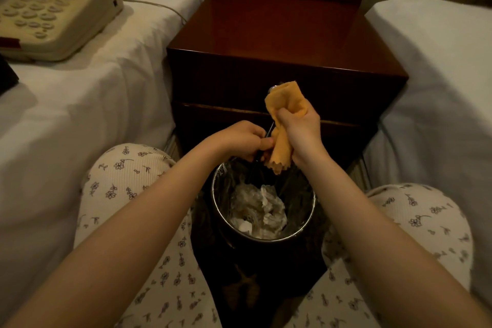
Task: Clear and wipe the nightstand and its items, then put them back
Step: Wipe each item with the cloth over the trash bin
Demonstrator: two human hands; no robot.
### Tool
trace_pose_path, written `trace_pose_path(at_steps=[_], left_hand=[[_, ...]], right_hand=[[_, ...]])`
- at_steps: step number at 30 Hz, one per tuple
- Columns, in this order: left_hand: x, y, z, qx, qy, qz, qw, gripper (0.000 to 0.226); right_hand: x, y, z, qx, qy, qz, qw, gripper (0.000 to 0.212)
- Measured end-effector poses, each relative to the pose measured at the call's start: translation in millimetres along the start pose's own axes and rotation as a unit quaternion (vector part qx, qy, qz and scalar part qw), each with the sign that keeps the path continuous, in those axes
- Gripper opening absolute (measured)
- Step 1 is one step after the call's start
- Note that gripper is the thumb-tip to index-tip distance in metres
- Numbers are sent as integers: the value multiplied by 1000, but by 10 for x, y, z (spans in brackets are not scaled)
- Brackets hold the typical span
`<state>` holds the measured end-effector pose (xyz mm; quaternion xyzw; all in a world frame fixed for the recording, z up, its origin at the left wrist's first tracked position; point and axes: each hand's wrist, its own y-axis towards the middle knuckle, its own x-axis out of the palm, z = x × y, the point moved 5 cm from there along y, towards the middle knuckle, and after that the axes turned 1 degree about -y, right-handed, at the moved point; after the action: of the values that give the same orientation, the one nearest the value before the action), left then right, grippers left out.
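From the head view, our right hand [300, 130] grips a yellow cloth [286, 104] wrapped round a spoon [273, 88], while our left hand [239, 141] pinches the spoon's handle, both above the bin [266, 239] between our knees. Beyond them stands the dark desk [266, 34]; the phone [53, 13] lies on the left bed [80, 104].
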<state>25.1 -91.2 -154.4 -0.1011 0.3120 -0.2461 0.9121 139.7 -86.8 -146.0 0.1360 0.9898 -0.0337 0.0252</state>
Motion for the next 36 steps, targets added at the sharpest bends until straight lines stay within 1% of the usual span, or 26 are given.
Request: trace_pose_path(at_steps=[2,4,6,7,9,10,12,14,16,18,20,21,23,24,26,28,30,31,33,34,36], left_hand=[[-30,13,12,18,-13,26,999,20],[-29,3,20,24,-48,16,998,13],[-40,-10,41,28,-121,19,992,9],[-63,-13,56,31,-164,34,985,10],[-139,2,62,44,-213,78,973,12],[-172,18,48,49,-216,96,971,10],[-217,33,19,52,-187,121,973,8],[-277,34,-11,48,-147,153,976,6],[-327,29,-4,59,-159,182,969,2],[-367,36,20,75,-207,209,953,5],[-415,28,36,87,-247,240,935,6],[-438,13,45,99,-250,258,928,6],[-470,5,75,144,-205,278,927,9],[-449,7,108,164,-165,264,936,11],[-332,14,160,186,-86,208,956,10],[-241,18,182,212,-17,174,962,11],[-190,-4,215,262,56,156,951,13],[-173,-25,235,296,105,149,937,14],[-161,-51,247,344,198,139,907,17],[-164,-56,241,353,229,137,897,18],[-172,-55,222,351,266,135,887,20]], right_hand=[[-1,2,39,22,23,18,999,21],[-66,31,109,77,86,62,991,21],[-145,50,182,131,135,96,977,29],[-165,48,214,151,134,99,974,33],[-118,-10,234,174,112,66,976,34],[-49,-50,229,177,101,27,979,30],[126,-127,209,178,75,-71,979,25],[239,-165,219,184,50,-131,973,27],[256,-142,255,201,35,-136,969,37],[223,-124,297,227,45,-123,965,44],[179,-119,352,258,82,-99,958,46],[159,-119,387,274,107,-84,952,45],[128,-148,438,314,146,-49,937,42],[126,-173,430,332,163,-42,928,41],[142,-172,395,354,204,-53,911,36],[115,-110,356,368,251,-39,894,29],[23,-32,362,384,263,3,885,26],[-17,-11,366,385,259,10,886,29],[-49,-3,336,372,253,-3,893,36],[-54,-7,314,361,243,-13,900,40],[-67,1,300,351,215,-23,911,48]])
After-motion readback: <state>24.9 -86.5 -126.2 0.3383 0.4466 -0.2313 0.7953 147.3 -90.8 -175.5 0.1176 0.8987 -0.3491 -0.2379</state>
